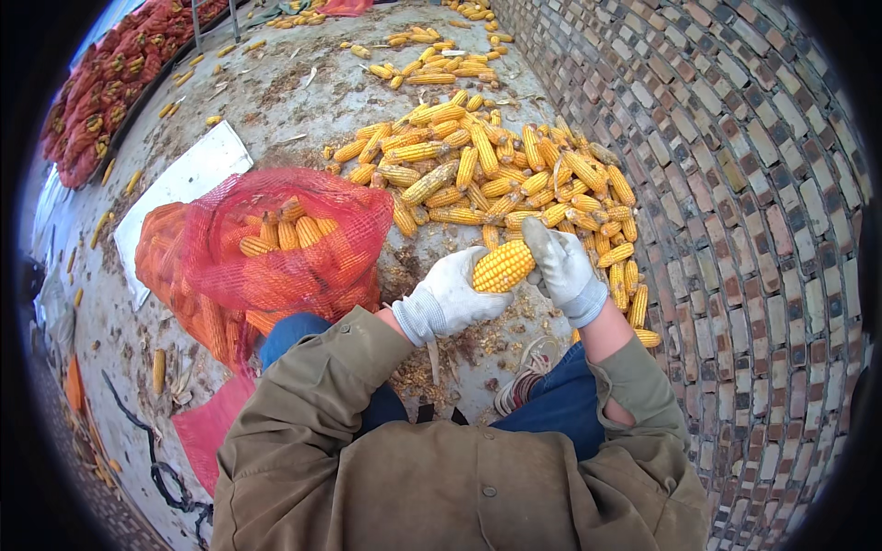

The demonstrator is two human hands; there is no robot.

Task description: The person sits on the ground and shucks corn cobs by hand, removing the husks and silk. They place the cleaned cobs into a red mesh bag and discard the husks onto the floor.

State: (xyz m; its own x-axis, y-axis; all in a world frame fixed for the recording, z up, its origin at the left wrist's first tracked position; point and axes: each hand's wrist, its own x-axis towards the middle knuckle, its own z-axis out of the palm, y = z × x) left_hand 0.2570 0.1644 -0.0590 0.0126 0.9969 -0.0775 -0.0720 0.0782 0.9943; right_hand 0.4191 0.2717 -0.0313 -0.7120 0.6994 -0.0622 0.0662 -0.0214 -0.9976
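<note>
A yellow corn cob [504, 266], bare of husk, is held in front of me at an angle. My left hand [451, 295], in a white knit glove, wraps its lower left end. My right hand [561, 267], gloved alike with a soiled thumb, touches the cob's upper right end; the fingers there are partly hidden. Just beyond my hands lies a heap of corn cobs [475, 165]. Left of my left hand stands a red mesh sack [282, 275], its mouth gaping, with several cobs [289, 231] showing inside.
A brick wall [716, 206] rises along the right. More loose cobs [441, 65] lie farther off on the concrete floor. Filled red mesh sacks [103, 96] are piled at far left. A white sheet [182, 182] lies behind the near sack; a black cord [162, 472] lies at lower left.
</note>
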